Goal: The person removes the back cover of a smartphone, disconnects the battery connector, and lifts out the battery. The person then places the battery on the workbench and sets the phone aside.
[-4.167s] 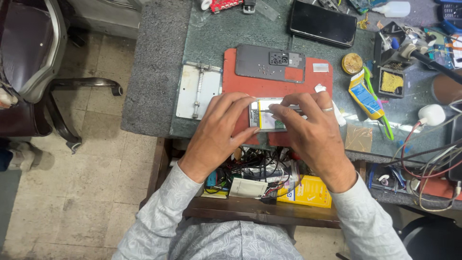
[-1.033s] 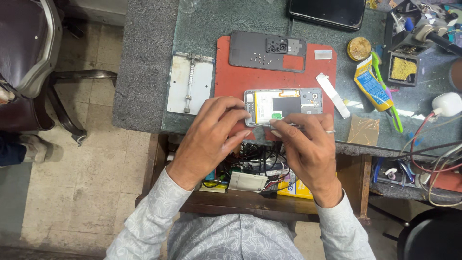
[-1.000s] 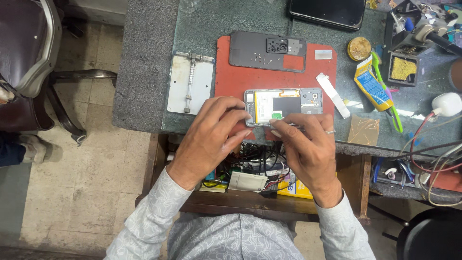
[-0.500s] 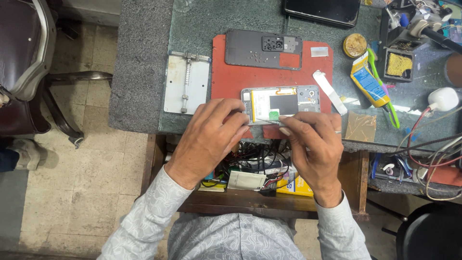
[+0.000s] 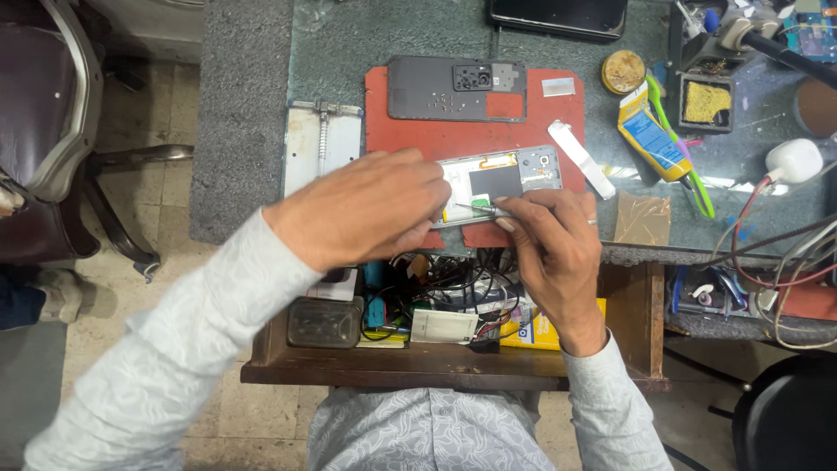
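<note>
red rubber mat [image 5: 410, 131] lies near the front edge of the grey-green worktop [image 5: 349, 44], and on its front strip rests one opened phone body [image 5: 501, 179], back off, its long axis running left to right along that edge. the left hand [image 5: 366, 209] lies over the phone's left end, fingers curled down on it, pinning it; how tight the hold is cannot be told. the right hand [image 5: 554, 240] sits just in front of the phone, thumb and forefinger pinched shut on one thin metal tool [image 5: 475, 208], whose tip points left over a green patch inside the body. so the work lies just beyond the right fingertips, and the right hand is the nearer to it. one dark back cover [image 5: 453, 87] lies along the mat's far edge, well apart from both hands. one metal clamp plate [image 5: 321, 148] lies just left of the mat, one white strip [image 5: 580, 159] at its right edge.
</note>
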`<state>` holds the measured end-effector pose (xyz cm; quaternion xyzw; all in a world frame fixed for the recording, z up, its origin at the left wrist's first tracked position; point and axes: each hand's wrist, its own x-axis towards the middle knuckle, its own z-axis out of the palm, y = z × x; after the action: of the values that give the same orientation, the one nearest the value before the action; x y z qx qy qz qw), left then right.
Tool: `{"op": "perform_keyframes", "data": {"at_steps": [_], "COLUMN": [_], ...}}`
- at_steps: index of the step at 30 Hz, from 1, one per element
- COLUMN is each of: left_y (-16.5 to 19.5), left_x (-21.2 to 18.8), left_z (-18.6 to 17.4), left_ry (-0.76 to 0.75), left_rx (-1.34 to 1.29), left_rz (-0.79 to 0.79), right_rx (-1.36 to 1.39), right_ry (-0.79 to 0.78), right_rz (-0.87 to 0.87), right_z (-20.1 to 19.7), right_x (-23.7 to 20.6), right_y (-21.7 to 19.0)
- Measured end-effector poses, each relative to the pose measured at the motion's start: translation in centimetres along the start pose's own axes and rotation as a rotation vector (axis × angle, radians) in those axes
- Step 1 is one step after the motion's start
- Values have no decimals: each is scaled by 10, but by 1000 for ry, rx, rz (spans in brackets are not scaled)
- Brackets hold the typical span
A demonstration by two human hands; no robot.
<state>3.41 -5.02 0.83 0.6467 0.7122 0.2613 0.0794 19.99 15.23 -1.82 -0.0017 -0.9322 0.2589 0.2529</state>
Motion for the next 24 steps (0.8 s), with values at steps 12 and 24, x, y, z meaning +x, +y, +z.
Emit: {"op": "perform_keyframes", "data": {"at_steps": [12,24], "left_y": [8,22], "left_x": [15,25], "left_z": [-11,2], "left_ry": [-165,-199], "left_rx": [73,323], "left_rz": [-60,69], "right_rx": [5,-6], "right_ry": [-2,4], "right_rz": [-27,-31], "right_z": [-2,-4], "right_x": [-3,-7], "right_y": [11,11]}}
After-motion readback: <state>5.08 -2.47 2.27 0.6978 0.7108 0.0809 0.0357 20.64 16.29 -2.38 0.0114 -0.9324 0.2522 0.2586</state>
